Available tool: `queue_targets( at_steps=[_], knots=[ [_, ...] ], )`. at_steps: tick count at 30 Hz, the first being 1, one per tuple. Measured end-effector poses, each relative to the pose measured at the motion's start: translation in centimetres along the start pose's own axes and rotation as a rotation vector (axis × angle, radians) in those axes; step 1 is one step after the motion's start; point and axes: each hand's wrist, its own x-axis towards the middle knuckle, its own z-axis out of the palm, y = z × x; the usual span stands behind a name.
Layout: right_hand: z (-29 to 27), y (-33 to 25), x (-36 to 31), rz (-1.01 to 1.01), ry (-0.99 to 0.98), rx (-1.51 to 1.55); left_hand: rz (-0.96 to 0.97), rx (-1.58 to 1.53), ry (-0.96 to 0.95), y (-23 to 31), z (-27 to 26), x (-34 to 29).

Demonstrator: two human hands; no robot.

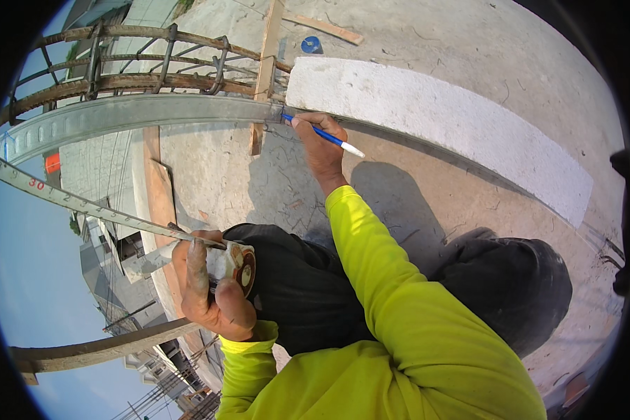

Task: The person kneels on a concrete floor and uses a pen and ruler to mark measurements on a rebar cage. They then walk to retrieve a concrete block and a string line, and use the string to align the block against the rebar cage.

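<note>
My right hand pinches a blue pen with a white end. Its blue tip meets the right end of a long grey metal channel, where dark marks show on the surface. Lower left, my left hand is closed around a tape measure with a worn white and brown case. From it the tape blade runs out to the upper left, below the channel. Where the blade's far end sits cannot be made out at the picture's rim.
Tied rebar lies just beyond the channel, crossed by a wooden strip. A long white block rests on the concrete floor at right. A blue roll lies farther off. At left a wooden beam juts past the edge, with buildings below.
</note>
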Motion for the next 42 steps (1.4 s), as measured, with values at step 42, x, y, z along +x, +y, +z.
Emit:
queue_targets(
  at_steps=[42],
  knots=[
    [1.6, -9.8, 4.5, -0.130, -0.280, -0.066, 0.729, 1.496, -0.786, 18.1, -22.1, 28.4]
  ],
)
